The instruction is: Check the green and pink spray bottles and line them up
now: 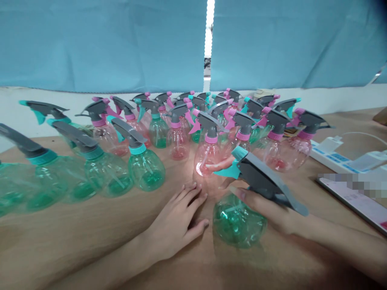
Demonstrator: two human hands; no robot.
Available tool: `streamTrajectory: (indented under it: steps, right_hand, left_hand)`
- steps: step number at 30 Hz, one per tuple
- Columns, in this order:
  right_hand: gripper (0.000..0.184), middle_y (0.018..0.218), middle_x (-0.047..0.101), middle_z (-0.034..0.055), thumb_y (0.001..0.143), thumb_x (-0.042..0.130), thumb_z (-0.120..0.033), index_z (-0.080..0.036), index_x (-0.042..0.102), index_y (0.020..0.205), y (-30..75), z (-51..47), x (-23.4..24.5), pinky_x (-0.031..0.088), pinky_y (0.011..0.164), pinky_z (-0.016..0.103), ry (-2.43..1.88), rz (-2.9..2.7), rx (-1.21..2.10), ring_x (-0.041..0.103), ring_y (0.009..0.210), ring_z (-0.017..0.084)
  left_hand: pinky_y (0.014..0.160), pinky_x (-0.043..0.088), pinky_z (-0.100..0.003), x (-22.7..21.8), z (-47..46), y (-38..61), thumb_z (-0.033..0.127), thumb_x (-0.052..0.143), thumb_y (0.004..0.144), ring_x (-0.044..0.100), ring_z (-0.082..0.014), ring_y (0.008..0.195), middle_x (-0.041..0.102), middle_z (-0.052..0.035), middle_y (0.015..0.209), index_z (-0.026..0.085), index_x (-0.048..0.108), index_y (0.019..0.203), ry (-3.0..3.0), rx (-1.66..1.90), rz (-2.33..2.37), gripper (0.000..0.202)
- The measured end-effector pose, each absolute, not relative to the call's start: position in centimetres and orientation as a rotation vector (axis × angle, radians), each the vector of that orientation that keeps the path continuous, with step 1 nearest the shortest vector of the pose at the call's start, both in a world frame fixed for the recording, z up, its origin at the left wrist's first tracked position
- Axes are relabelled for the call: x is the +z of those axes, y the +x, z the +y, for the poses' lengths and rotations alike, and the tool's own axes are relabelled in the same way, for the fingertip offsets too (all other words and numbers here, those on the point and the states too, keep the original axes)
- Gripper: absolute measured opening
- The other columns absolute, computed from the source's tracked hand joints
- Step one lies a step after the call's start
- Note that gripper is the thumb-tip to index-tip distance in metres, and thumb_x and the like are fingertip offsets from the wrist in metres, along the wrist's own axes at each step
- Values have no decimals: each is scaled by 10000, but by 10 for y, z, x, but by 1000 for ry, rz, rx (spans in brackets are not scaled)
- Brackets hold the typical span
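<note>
My right hand (266,207) is wrapped round the neck of a green spray bottle (237,225) with a grey and turquoise trigger head. The index finger reaches forward by the trigger, and the bottle tilts a little. To the left of it, my left hand (183,217) rests on the wooden table (169,268) with fingers spread, holding nothing. Just beyond the fingertips of that hand stands a pink spray bottle (207,157) with a bright spot of light on it. A green spray bottle (146,171) with a turquoise collar is up and left of the left hand.
More green spray bottles (109,175) form a row at the left. Several pink and green bottles (178,141) crowd the back. At the right lie a white power strip (335,159) with plugs and a flat-screened device (353,201). A blue curtain (105,44) hangs behind.
</note>
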State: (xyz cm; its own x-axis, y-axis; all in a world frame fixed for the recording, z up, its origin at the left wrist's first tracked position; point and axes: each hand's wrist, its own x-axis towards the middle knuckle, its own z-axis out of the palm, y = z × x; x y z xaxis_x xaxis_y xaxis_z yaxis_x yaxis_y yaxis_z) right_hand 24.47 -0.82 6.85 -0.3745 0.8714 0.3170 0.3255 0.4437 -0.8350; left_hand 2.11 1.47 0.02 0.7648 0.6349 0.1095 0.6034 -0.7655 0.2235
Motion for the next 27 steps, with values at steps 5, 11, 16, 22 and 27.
streamTrajectory:
  steps: [5, 11, 16, 22, 27]
  right_hand:
    - [274, 576, 409, -49, 889, 452, -249, -211, 439, 618, 243, -7, 71, 421, 488, 216, -1006, -1905, 851, 433, 500, 87]
    - [212, 745, 630, 6, 921, 440, -289, -234, 592, 783, 245, -10, 72, 552, 685, 318, -1085, -1921, 865, 630, 688, 165]
    - [162, 799, 676, 12, 920, 488, -300, -248, 619, 839, 247, -11, 63, 576, 708, 313, -1083, -1871, 833, 675, 767, 186]
    - [149, 859, 679, 6, 938, 475, -326, -256, 606, 943, 246, -11, 61, 571, 741, 295, -1054, -1840, 901, 675, 829, 170]
    - [135, 753, 633, -17, 937, 474, -323, -271, 599, 937, 248, -11, 62, 537, 679, 293, -1080, -1867, 893, 630, 715, 160]
  left_hand:
    - [1111, 257, -490, 0, 15, 21, 425, 487, 957, 295, -287, 1377, 414, -119, 1459, 141, 410, 1407, 2784, 278, 980, 537]
    - [1114, 252, -485, 0, 15, 21, 419, 482, 960, 286, -277, 1383, 404, -118, 1466, 138, 404, 1409, 2793, 255, 990, 536]
    - [1119, 245, -479, 0, 15, 21, 424, 495, 954, 282, -277, 1384, 410, -122, 1461, 129, 418, 1401, 2796, 264, 988, 541]
    - [1119, 246, -476, 0, 15, 21, 415, 498, 953, 296, -285, 1376, 415, -135, 1455, 103, 429, 1392, 2787, 267, 991, 542]
    - [1118, 251, -478, -1, 16, 21, 423, 484, 957, 293, -273, 1379, 424, -117, 1453, 132, 409, 1407, 2790, 278, 984, 540]
